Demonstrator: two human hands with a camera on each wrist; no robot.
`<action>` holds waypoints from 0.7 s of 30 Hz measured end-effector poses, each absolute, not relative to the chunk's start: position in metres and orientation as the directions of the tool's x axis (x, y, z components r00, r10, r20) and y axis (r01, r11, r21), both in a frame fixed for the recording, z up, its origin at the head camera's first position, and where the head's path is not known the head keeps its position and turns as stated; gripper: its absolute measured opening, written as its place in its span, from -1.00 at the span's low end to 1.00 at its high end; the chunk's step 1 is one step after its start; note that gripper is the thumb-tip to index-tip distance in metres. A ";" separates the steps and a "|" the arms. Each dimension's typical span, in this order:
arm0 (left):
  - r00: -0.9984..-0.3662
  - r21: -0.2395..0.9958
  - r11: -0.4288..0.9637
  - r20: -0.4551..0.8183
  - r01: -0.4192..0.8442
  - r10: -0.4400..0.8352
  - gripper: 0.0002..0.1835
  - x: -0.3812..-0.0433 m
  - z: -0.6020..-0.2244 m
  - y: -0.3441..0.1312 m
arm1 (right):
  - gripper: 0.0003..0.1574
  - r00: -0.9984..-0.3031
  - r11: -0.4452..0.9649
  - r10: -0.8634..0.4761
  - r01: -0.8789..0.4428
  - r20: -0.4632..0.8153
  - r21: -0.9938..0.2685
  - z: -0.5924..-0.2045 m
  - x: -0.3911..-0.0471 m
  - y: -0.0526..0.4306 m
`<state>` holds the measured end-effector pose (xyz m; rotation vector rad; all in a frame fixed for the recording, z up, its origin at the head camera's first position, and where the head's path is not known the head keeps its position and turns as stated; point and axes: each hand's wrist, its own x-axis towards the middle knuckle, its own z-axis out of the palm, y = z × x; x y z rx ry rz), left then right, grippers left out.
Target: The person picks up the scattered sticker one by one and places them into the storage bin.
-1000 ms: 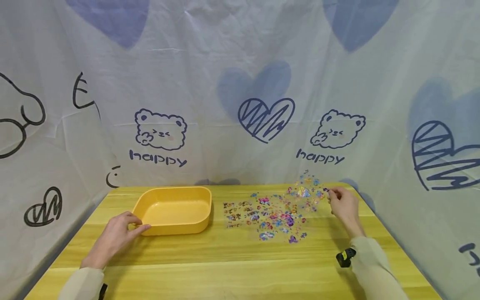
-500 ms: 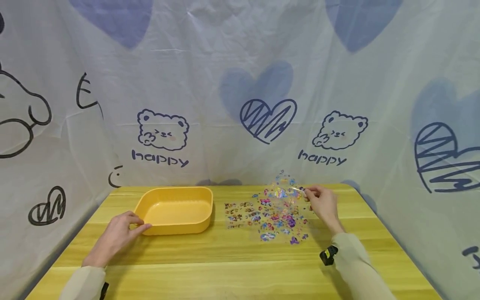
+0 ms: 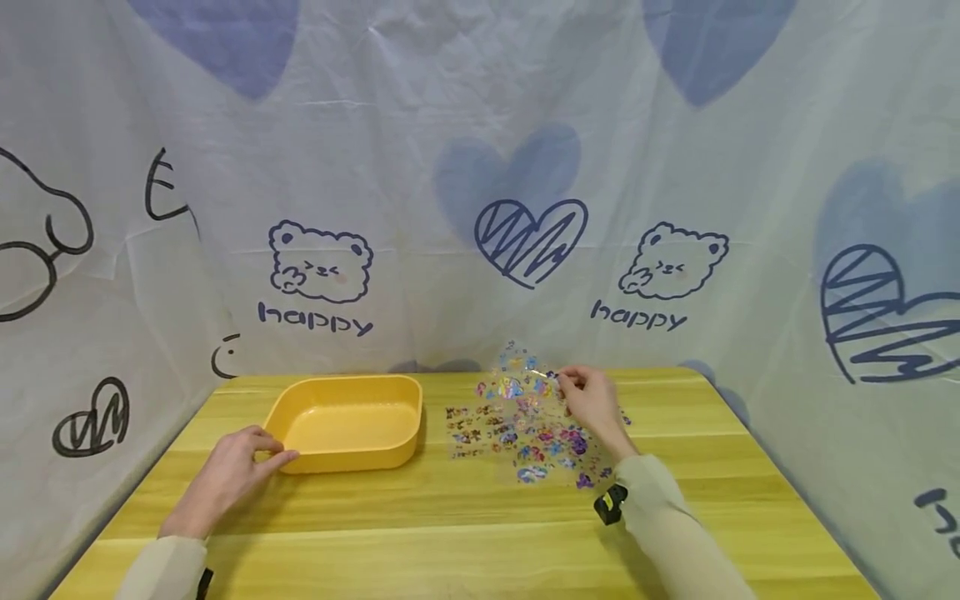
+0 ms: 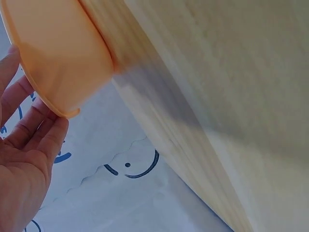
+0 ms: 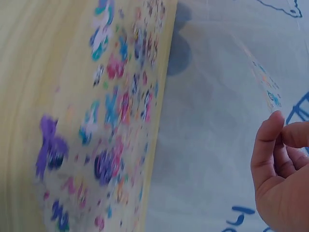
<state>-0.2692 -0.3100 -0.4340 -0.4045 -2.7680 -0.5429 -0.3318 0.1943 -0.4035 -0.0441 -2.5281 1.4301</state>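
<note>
My left hand [image 3: 228, 475] grips the near left corner of a shallow yellow plastic bin [image 3: 352, 458], thumb at the near side and fingers along the left rim. In the left wrist view the fingertips [image 4: 59, 126] lie right at the rim of the bin [image 4: 58, 53]. Between thumb and fingers, my right hand [image 3: 596, 406] pinches a clear sticker sheet [image 3: 512, 385] with small colourful figures, raised over the table. The right wrist view has that sheet [image 5: 268, 87] nearly edge-on above the right hand [image 5: 285, 169].
More transparent sticker sheets [image 3: 534, 473] lie overlapping on the wooden table [image 3: 465, 533], right of the bin. A white cloth [image 3: 420, 100] with hearts, bears and "happy" lettering hangs behind and at both sides of the table.
My right hand has moved left with the pinched sticker sheet, from the table's right side to above the other sheets, closer to the bin. The left hand has stayed at the bin's corner.
</note>
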 end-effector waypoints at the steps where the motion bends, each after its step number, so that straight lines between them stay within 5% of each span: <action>1: -0.920 0.324 0.890 0.330 0.322 0.212 -0.67 -0.269 -0.434 -0.310 | -0.77 -0.972 0.516 0.139 -0.090 0.187 -0.852 -0.403 -0.332 0.190; 21: -0.924 0.329 0.890 0.320 0.316 0.209 -0.72 -0.270 -0.433 -0.311 | -0.82 -0.972 0.379 -0.027 -0.225 0.233 -0.898 -0.405 -0.342 0.120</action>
